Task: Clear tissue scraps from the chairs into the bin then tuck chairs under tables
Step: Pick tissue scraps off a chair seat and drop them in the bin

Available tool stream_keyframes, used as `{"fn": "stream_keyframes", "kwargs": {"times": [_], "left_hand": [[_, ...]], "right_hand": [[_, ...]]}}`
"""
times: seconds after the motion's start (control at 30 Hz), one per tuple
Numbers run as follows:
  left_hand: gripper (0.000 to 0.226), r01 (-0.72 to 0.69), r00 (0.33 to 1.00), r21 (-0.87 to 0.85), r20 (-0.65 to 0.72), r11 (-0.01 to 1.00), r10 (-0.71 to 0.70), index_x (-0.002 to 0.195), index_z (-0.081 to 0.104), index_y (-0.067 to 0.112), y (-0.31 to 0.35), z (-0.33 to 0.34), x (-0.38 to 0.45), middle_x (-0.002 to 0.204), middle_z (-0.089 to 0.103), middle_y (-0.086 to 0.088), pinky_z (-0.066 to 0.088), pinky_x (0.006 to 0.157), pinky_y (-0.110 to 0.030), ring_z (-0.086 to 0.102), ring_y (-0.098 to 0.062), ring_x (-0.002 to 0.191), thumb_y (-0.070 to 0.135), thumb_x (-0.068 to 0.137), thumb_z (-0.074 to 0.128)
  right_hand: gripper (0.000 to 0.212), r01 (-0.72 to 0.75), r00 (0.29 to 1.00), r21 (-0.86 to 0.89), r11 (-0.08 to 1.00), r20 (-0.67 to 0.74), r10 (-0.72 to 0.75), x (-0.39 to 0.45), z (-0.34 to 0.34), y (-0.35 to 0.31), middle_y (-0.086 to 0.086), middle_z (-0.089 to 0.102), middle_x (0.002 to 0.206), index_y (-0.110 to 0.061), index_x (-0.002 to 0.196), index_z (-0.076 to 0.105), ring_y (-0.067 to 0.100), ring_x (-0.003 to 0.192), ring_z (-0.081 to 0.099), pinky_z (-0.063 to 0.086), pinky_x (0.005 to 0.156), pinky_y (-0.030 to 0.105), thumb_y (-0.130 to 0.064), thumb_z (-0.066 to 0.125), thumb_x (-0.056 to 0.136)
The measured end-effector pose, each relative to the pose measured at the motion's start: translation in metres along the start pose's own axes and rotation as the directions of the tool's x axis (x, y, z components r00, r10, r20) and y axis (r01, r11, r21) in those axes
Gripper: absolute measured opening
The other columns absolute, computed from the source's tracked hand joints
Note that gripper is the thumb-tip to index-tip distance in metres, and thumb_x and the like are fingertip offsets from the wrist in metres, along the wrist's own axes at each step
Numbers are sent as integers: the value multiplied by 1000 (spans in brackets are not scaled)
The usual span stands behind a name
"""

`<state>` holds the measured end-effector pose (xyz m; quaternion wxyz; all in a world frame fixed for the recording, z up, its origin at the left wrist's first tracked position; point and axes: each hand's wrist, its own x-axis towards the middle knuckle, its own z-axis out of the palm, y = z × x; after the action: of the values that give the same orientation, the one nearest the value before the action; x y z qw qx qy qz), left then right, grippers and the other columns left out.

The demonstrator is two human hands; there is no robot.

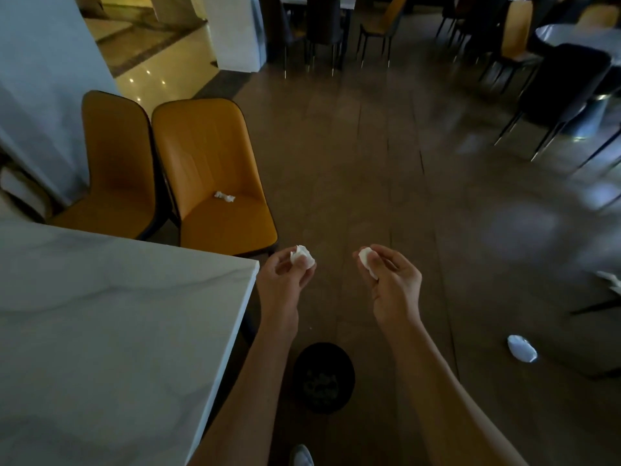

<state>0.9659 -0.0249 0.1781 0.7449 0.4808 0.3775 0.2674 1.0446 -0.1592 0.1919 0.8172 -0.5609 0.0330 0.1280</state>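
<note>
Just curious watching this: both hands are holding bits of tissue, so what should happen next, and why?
Probably lower both hands and drop the wads into the black bin below. The left hand and right hand each pinch a tissue wad, and another scrap waits on the orange chair.

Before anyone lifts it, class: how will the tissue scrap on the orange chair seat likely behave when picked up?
The tissue scrap looks small and crumpled, so probably very light and soft. It likely squashes under fingers, like the wad the left hand pinches.
</note>
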Motion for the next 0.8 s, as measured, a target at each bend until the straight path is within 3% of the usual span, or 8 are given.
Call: {"fn": "stream_keyframes", "kwargs": {"times": [0.33, 0.5, 0.8], "left_hand": [[24, 119, 992, -27, -37, 992, -120, 110, 71, 8, -49, 18, 49, 113, 70, -11, 60, 84, -35, 69, -24, 105, 5, 87, 71], [20, 198, 976, -28, -88, 980, -200, 107, 73, 11, -109, 16, 61, 107, 73, -6, 59, 85, -32, 71, -18, 102, 7, 88, 69], [22, 324, 929, -18, -182, 946, -322, 112, 69, 6, -236, -22, 93, 107, 72, -7, 58, 86, -31, 71, -18, 102, 3, 90, 65]], "right_hand": [[15, -100, 994, -108, 989, 25, 103, 55, -15, 41, 16, 74, 99, 1, 103, 69, 26, 98, 72, 58, 84, 32, -4, 67, 89], [14, -201, 977, -186, 962, 29, 209, 83, -43, 90, 14, 74, 100, -2, 103, 70, 24, 98, 72, 58, 80, 27, -7, 67, 90], [12, -360, 928, -409, 839, -61, 369, 126, -117, 210, 5, 76, 95, -12, 99, 72, 20, 97, 72, 57, 86, 31, -10, 71, 88]]}}
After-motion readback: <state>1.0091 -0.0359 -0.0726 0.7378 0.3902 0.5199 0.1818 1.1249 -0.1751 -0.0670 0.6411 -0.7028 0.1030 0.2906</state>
